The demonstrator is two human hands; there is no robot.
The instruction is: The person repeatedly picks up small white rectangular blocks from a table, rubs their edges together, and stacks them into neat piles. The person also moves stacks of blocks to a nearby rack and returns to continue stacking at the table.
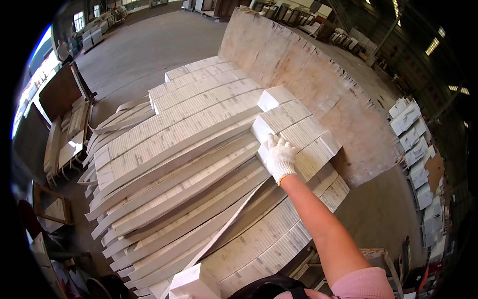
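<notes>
My right hand (280,157), in a white knitted glove, rests on the end of a row of narrow white stone-look strips (285,119) stacked on edge. Its fingers are slightly bent and spread, touching the row's top edge and smooth white end; the palm side is hidden. Long rows of such strips (189,107) lie side by side, with pale flat bands (184,192) running between them. At the lower edge stands a white block of strips (194,283). A sliver of white beside it may be my left glove, but those fingers are out of sight.
A tall, stained board (303,84) stands along the far right side of the rows. Beyond it, several white stacks (418,149) line the right. A wooden rack (69,129) with long pieces stands left. A thin pale strip (226,229) lies diagonally across the rows.
</notes>
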